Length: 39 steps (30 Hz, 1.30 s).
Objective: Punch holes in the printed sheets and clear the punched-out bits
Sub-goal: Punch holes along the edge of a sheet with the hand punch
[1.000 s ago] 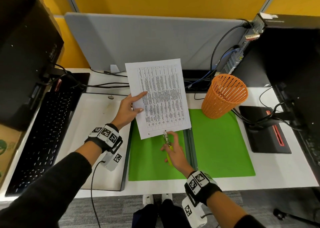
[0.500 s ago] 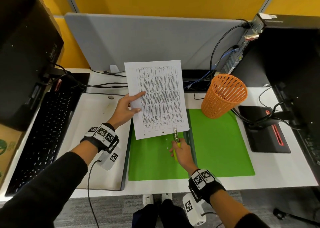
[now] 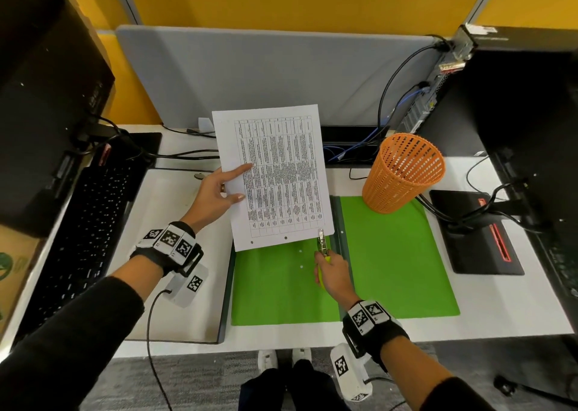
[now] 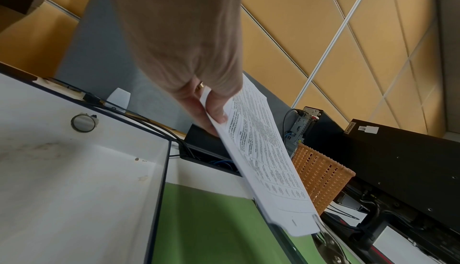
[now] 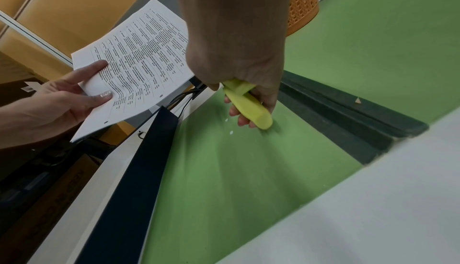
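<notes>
My left hand (image 3: pixel 219 196) pinches the left edge of the printed sheets (image 3: pixel 278 176), thumb on top, holding them above the open green folder (image 3: pixel 275 285). Two punched holes show along the sheets' near edge. My right hand (image 3: pixel 331 273) grips the yellow handles of a hand-held hole punch (image 3: pixel 322 243), whose metal head sits over the sheets' near right corner. In the right wrist view the fingers wrap the yellow handles (image 5: pixel 248 103). Small white punched-out bits (image 3: pixel 301 259) (image 5: pixel 231 133) lie on the green folder. In the left wrist view the sheets (image 4: pixel 261 156) slope down from my left hand (image 4: pixel 209 107).
An orange mesh basket (image 3: pixel 403 173) stands at the folder's far right corner. A white tray (image 3: pixel 175 254) lies left of the folder, a black keyboard (image 3: pixel 78 241) further left. Cables and computer cases line the back and right. The desk's front edge runs just below the folder.
My right hand has carried the punch rightward along the sheets' near edge to the right corner. Another hole and more white bits have appeared. The left hand turned the sheets slightly.
</notes>
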Each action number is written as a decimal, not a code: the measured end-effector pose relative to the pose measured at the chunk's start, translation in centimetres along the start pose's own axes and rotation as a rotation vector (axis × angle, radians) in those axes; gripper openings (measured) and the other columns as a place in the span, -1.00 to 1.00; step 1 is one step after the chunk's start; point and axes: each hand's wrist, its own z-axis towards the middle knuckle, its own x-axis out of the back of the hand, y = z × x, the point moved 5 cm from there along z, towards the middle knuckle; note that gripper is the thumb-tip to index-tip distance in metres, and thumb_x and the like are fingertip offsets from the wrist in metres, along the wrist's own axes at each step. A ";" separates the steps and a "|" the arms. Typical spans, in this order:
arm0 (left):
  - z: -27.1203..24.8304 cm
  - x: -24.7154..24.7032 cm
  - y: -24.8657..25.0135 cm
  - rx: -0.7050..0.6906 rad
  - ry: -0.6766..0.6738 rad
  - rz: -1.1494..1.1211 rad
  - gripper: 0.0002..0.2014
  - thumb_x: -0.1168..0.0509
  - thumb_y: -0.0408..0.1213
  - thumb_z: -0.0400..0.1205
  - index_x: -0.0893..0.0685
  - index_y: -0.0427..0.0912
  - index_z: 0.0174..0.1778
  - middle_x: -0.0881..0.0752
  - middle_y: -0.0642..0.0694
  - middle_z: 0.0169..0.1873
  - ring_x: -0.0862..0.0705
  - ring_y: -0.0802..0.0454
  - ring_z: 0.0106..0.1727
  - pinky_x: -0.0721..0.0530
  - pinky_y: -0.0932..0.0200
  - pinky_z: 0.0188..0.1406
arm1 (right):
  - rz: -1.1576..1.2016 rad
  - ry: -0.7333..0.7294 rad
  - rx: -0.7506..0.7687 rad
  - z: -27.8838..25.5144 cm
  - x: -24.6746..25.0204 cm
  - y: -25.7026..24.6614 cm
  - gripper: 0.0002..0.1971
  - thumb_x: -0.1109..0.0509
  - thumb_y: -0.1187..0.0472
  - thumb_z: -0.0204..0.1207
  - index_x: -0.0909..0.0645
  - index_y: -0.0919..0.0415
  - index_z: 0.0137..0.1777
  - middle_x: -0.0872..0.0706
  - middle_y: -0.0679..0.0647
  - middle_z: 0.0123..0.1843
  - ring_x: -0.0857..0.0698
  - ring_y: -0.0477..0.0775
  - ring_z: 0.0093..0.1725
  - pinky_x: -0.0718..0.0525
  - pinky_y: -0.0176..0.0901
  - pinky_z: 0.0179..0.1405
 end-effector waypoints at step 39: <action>-0.1 -0.7 0.1 -0.017 -0.003 0.046 -0.26 -0.37 -0.69 0.47 -0.57 0.32 0.28 -0.52 0.12 0.34 -0.50 0.27 0.39 -0.51 0.03 0.41 | 0.024 -0.040 -0.052 0.1 -0.3 1.2 -0.96 -0.17 0.36 0.58 -0.40 0.25 -0.10 -0.53 0.23 -0.45 -0.43 -0.07 -0.68 -0.41 -0.24 -0.70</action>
